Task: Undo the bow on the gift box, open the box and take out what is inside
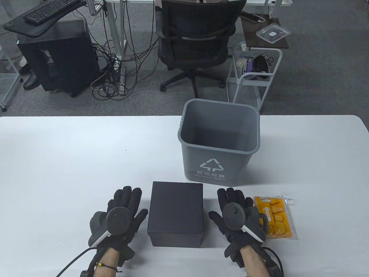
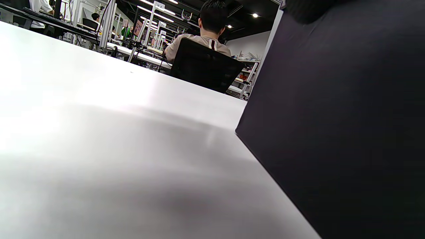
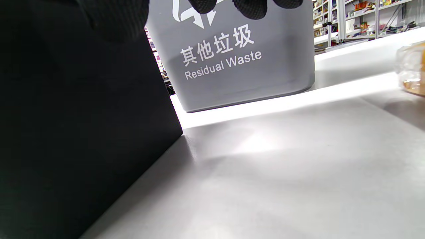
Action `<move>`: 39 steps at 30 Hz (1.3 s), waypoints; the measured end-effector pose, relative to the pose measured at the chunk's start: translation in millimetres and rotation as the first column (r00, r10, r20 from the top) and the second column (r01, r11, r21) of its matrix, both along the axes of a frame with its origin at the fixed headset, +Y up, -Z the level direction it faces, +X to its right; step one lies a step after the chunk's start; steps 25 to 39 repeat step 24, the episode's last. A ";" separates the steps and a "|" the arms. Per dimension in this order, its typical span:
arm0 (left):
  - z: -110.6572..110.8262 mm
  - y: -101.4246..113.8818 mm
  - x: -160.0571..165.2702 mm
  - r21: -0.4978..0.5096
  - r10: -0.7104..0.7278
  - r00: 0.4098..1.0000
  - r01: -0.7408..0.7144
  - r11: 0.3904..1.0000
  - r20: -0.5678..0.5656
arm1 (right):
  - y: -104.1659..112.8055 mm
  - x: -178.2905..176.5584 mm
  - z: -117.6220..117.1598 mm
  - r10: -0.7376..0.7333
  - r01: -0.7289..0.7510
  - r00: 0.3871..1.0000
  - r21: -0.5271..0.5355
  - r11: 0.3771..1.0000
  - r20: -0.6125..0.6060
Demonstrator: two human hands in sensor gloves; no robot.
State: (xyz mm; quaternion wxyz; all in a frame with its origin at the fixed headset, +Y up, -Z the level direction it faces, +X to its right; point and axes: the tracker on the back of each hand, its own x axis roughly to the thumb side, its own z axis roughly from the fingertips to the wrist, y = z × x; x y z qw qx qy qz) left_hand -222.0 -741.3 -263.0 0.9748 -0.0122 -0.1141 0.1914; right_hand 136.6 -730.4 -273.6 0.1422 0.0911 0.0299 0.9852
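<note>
Table view has the black gift box (image 1: 175, 212) lying closed at about 6 o'clock on the white surface (image 1: 72, 155), with no bow or ribbon to be seen on it and a packet of orange pieces (image 1: 277, 217) lying just beyond the right hand. The left hand (image 1: 119, 219) rests flat at the box's 9 o'clock side, fingers straight and spread, holding nothing; the right hand (image 1: 237, 217) lies the same way at 3 o'clock, empty too, its outer edge just beside the packet. My guess is that the contents are already out, or that the lid is yet to be lifted; either way the risks are small but real. A lid that fits tightly could drag the base up with it if only one hand pulls, and the box might then drop and skid on so smooth a top. The right hand, drawing back carelessly, could sweep the packet toward the near edge at 5 o'clock. At 12 o'clock from the box stands a grey waste bin (image 1: 219, 144), close enough that a quick lift could knock it. Beyond the surface the room shows grey carpet, a black office chair (image 1: 199, 37), tangled cables, a computer tower under a desk at 10 o'clock, and a white wire trolley (image 1: 253, 75) at 1 o'clock.
</note>
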 end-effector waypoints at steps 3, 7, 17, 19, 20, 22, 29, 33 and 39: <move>-0.1 -0.7 -0.3 -0.006 0.008 1.000 -0.008 1.000 0.000 | -1.1 -0.4 -0.2 -0.006 0.006 1.000 -0.015 1.000 -0.006; -0.1 -1.0 -0.5 -0.018 0.022 1.000 -0.022 1.000 -0.001 | -1.8 -0.8 -0.3 -0.011 0.011 1.000 -0.027 1.000 -0.011; -0.3 -1.3 -0.3 -0.028 0.031 1.000 -0.031 0.999 0.002 | -3.7 -1.6 0.4 -0.016 0.015 1.000 -0.051 0.999 -0.016; -0.3 -1.2 -0.3 -0.031 0.035 0.999 -0.035 0.999 0.003 | -4.0 -1.6 0.5 -0.018 0.017 1.000 -0.055 0.998 -0.016; -0.4 -1.2 -0.3 -0.031 0.036 0.999 -0.036 0.999 0.003 | -4.1 -1.6 0.5 -0.019 0.018 1.000 -0.057 0.998 -0.015; -0.4 -1.2 -0.2 -0.032 0.036 0.999 -0.036 0.999 0.003 | -4.6 -1.5 0.6 -0.021 0.020 1.000 -0.060 0.998 -0.015; -0.4 -1.3 -0.2 -0.034 0.036 0.999 -0.036 0.999 0.004 | -4.9 -1.4 0.7 -0.021 0.020 1.000 -0.066 0.998 -0.014; -0.4 -1.3 -0.2 -0.034 0.036 0.999 -0.036 0.999 0.004 | -4.9 -1.4 0.7 -0.021 0.020 1.000 -0.066 0.998 -0.014; -0.4 -1.3 -0.2 -0.034 0.036 0.999 -0.036 0.999 0.004 | -4.9 -1.4 0.7 -0.021 0.020 1.000 -0.066 0.998 -0.014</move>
